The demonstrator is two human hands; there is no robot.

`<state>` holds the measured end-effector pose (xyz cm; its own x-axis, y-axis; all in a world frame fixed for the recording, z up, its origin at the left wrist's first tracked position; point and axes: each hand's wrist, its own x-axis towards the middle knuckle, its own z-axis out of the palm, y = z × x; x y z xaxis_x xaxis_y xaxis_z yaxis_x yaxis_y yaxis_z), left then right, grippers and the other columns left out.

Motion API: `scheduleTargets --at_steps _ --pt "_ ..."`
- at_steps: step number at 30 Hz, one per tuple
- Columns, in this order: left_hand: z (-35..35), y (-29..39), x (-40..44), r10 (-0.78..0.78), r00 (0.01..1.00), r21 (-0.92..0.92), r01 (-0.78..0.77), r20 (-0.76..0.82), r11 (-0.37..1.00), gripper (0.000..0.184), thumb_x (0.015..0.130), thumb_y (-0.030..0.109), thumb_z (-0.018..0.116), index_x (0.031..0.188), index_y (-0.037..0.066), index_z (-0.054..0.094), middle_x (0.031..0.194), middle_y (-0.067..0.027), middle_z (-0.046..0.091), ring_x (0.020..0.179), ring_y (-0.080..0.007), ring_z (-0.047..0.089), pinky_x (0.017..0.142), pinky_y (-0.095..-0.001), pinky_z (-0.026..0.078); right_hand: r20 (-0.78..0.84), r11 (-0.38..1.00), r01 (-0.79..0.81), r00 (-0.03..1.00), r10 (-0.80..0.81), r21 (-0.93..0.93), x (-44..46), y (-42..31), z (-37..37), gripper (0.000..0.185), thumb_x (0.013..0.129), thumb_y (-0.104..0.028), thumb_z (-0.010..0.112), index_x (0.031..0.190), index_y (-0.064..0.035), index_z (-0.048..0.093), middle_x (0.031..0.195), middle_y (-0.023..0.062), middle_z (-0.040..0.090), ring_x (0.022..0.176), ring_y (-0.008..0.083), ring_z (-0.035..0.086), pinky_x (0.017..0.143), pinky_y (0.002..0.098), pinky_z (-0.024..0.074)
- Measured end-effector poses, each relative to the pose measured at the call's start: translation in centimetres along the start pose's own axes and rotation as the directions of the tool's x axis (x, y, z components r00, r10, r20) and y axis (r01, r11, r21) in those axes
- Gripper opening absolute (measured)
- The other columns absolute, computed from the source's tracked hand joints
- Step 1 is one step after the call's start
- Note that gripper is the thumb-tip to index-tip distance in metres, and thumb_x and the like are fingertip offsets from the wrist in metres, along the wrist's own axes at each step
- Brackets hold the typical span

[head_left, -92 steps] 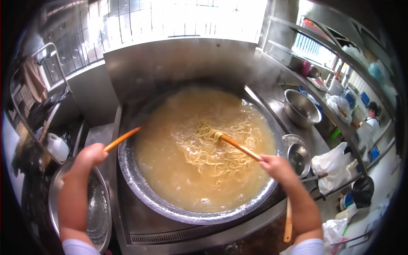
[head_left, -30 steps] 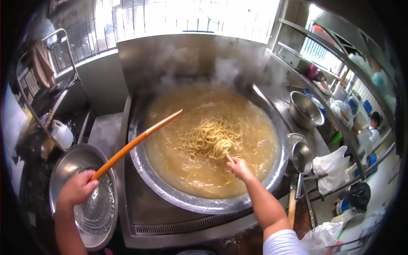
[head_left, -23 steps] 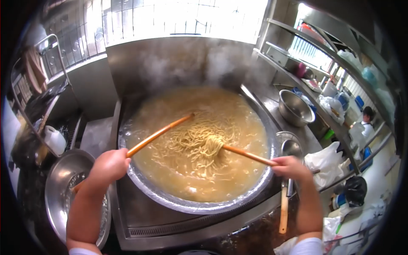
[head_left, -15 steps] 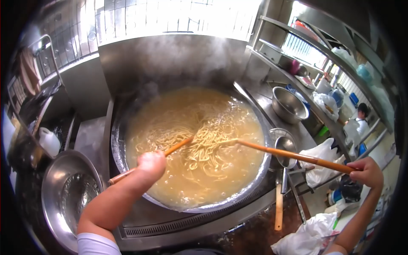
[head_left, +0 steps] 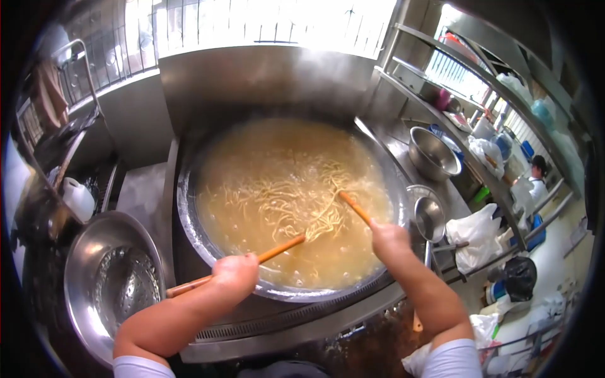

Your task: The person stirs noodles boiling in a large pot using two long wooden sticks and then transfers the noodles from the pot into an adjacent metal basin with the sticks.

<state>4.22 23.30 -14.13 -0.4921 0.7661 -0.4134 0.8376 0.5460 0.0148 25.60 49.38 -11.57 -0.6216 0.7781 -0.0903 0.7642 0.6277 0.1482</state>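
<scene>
A very large round wok (head_left: 188,217) full of cloudy, bubbling broth (head_left: 252,148) stands before me. Yellow noodles (head_left: 277,205) float in a loose tangle at its middle. My left hand (head_left: 236,276), closed, grips a long wooden stick (head_left: 282,249) over the near left rim; the tip reaches the noodles. Over the near right part of the wok, my right hand (head_left: 391,241) is wrapped round a second wooden stick (head_left: 355,208). Its tip is in the noodles farther back, and its rear end is hidden behind my hand and forearm.
At left sits a wide metal basin (head_left: 79,277) with a white jug (head_left: 79,200) behind it. A steel bowl (head_left: 433,154), a ladle (head_left: 430,219) and white bags (head_left: 472,236) are to the right. Shelving (head_left: 466,129) runs along that side; a person (head_left: 537,179) is far off.
My right hand has swung left from the far right to over the wok with its stick. My left hand has shifted slightly toward me. The noodles have spread into a looser tangle.
</scene>
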Motion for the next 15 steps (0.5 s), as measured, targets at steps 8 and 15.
scheduleTargets --at_steps 8,15 --pt "-1.1 -8.4 -10.8 -0.015 0.990 -0.173 0.039 0.138 0.984 0.024 0.092 0.028 0.052 0.103 0.007 0.058 0.088 -0.0154 0.068 0.085 -0.0345 0.067 0.075 -0.0437 0.052 -0.175 0.997 0.044 0.983 -0.053 -0.056 -18.7 4.8 -22.9 0.032 0.077 -0.018 0.067 0.109 -0.0164 0.070 0.070 0.0130 0.063 0.064 0.0308 0.063 0.060 0.0421 0.0484" --pt "4.7 -17.5 -16.9 0.032 0.969 -0.556 0.114 0.246 0.824 0.034 0.090 0.035 0.059 0.110 0.008 0.062 0.088 -0.0149 0.067 0.085 -0.0333 0.064 0.075 -0.0413 0.049 0.249 0.998 0.026 0.968 -0.038 0.052 -7.7 -0.1 -12.3 0.030 0.085 -0.024 0.064 0.114 -0.0232 0.068 0.086 0.0124 0.069 0.076 0.0272 0.067 0.069 0.0393 0.0517"
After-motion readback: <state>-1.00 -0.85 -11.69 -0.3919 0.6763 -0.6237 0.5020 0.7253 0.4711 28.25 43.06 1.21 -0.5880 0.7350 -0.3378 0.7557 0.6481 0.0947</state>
